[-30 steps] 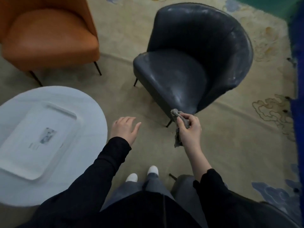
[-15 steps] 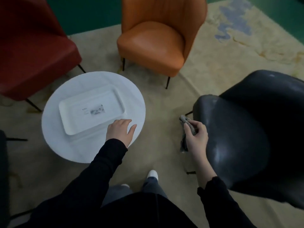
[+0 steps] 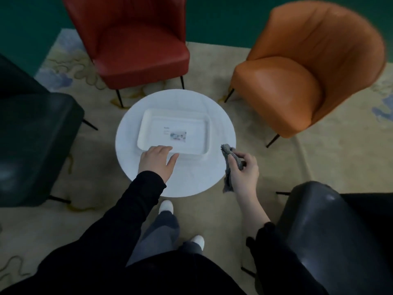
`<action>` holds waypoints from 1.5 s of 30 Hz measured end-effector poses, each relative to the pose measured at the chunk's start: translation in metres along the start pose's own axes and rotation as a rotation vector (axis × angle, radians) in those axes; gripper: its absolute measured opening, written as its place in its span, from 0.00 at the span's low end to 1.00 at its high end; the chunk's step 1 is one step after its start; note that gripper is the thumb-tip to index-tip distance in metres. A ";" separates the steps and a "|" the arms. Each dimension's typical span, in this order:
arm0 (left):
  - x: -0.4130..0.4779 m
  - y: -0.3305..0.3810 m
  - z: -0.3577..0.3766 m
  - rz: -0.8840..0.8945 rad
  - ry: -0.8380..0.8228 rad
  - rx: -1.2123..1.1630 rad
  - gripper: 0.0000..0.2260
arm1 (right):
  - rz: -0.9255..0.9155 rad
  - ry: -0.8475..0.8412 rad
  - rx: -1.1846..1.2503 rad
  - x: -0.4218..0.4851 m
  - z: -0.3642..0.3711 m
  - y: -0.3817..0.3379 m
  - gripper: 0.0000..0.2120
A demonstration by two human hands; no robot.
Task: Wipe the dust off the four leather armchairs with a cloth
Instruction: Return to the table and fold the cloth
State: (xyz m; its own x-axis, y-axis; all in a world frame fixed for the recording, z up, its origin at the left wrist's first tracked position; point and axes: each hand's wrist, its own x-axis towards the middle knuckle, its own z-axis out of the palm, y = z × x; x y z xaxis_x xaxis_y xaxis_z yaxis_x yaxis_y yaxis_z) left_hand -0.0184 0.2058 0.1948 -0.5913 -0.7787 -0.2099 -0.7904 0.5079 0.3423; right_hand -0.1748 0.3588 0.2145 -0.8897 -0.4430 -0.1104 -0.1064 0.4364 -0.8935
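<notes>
Nearest: dark grey armchair (image 3: 331,235) at lower R, just beside the R arm. R hand (image 3: 244,173) grips a crumpled grey cloth (image 3: 228,152); one end sticks up past the fingers, the other hangs below the palm. Cloth is at the worktop's R edge, apart from all 4 chairs. L hand (image 3: 157,161) is relaxed, fingers straight, over the round white worktop (image 3: 191,179), fingertips at the near rim of the white tray (image 3: 191,122); contact unclear. Black armchair (image 3: 32,145) at L. Farthest: red armchair (image 3: 138,50) and orange armchair (image 3: 297,81) beyond the worktop.
</notes>
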 end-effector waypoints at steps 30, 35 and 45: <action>0.152 0.005 -0.044 -0.421 -0.263 -1.377 0.21 | -0.177 -0.366 0.072 0.087 0.155 -0.098 0.13; 0.156 0.004 -0.050 -0.486 -0.275 -1.406 0.16 | -0.098 -0.327 0.146 0.088 0.153 -0.092 0.15; 0.158 0.011 -0.050 -0.453 -0.173 -1.387 0.11 | -0.034 -0.395 0.001 0.115 0.156 -0.088 0.03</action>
State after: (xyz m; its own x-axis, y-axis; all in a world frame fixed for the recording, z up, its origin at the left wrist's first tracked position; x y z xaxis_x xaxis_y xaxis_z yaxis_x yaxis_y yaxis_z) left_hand -0.1119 0.0702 0.2108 -0.4308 -0.6678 -0.6070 -0.1855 -0.5927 0.7838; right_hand -0.1988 0.1475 0.2127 -0.6467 -0.7240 -0.2399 -0.1322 0.4162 -0.8996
